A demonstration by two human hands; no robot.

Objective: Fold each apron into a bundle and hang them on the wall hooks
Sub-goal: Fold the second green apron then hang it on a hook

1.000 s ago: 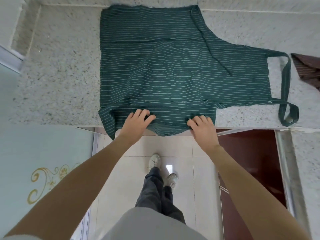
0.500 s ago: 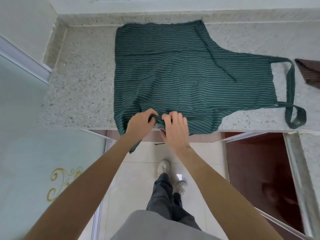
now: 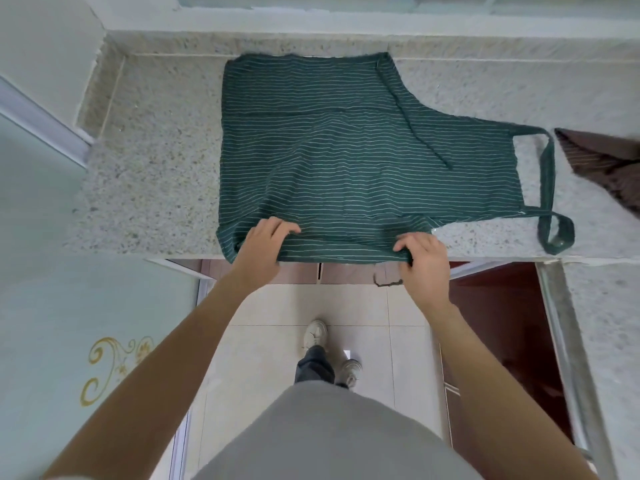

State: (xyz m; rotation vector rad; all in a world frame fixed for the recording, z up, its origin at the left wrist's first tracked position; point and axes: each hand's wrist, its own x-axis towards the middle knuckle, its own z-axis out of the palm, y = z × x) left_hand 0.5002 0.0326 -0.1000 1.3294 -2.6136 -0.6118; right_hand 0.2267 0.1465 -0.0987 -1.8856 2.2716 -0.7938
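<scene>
The speckled stone worktop [image 3: 145,188] runs wall to wall under the window and carries everything here; spread flat across its middle lies the green striped apron [image 3: 346,161], skirt end to the left and bib to the right, its near edge hanging just over the worktop's front lip, which is probably why the folding starts from that side; a brown striped cloth [image 3: 609,164], likely a second apron, lies bunched at the far right, just beside the green one's neck loop [image 3: 549,188] without touching it; no wall hooks are visible; the left hand [image 3: 263,247] has its fingers curled over the near hem, gripping it; the right hand [image 3: 424,261] pinches the same hem further right, thumb beneath and fingers above; held well apart like this, the two hands can lift the edge evenly for a first fold away from the body.
</scene>
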